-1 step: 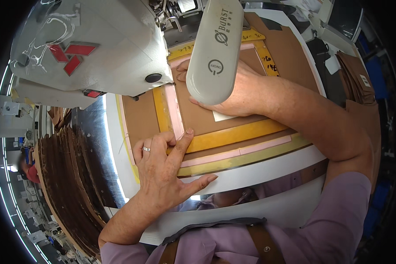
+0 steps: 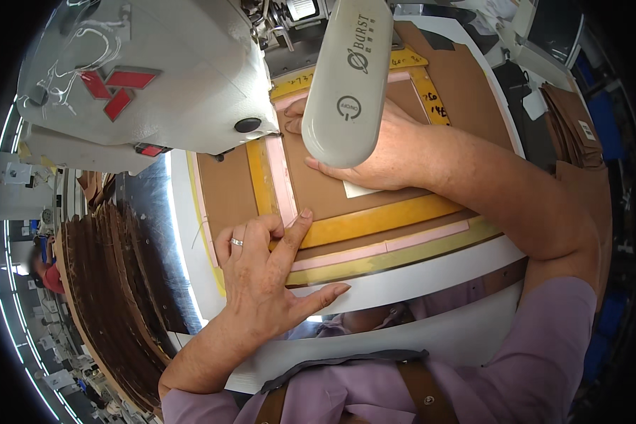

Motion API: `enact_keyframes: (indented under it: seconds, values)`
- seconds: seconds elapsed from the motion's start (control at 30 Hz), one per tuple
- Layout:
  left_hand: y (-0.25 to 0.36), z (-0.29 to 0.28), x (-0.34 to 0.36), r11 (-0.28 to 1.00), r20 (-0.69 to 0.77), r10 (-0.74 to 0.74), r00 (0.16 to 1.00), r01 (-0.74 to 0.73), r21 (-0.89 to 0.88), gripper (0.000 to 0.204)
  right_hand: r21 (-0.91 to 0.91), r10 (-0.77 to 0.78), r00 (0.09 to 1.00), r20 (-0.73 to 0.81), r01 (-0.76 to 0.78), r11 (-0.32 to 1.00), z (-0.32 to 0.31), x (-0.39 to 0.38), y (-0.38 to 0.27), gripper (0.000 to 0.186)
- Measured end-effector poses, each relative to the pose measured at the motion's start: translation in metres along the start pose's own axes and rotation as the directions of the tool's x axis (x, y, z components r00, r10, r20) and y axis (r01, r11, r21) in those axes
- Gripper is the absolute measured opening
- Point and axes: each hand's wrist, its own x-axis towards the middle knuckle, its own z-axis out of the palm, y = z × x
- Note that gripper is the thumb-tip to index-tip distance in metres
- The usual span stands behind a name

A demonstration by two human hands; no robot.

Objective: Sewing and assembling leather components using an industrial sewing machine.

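My left hand (image 2: 258,268) lies spread on the near left corner of a yellow-edged sewing template (image 2: 381,220), thumb stretched out to the right. Its fingertips touch the yellow and pink strips. Brown fabric or leather (image 2: 226,182) shows inside the template's frames. Farther to the right, my right hand (image 2: 396,145) rests on the brown panel, palm down, with thumb and fingers apart. A pale lamp-like arm with a button (image 2: 343,134) hides part of that hand. A small white piece (image 2: 359,189) sticks out under its palm edge. Neither hand grips anything.
A white sewing machine head (image 2: 162,92) with red marks stands close at the upper left. Stacked dark brown pieces (image 2: 106,297) lie at the left. More folded brown pieces (image 2: 569,124) are at the right. A white sheet (image 2: 431,267) lies beneath the template.
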Motion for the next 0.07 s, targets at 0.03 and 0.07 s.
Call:
enact_keyframes:
  seconds: [0.03,0.07]
  values:
    - [0.0003,-0.0007,-0.0028,1.000,0.003,0.008,1.000,-0.008,-0.021,0.088,-0.044,-0.026,1.000,-0.002,0.026,0.999,0.0009,-0.0015,-0.0026,0.047]
    - [0.0007,-0.0014,-0.0050,0.999,0.006,0.018,1.000,-0.017,-0.044,0.088,-0.089,-0.049,0.999,-0.003,0.048,0.995,0.0017,-0.0034,-0.0046,0.047]
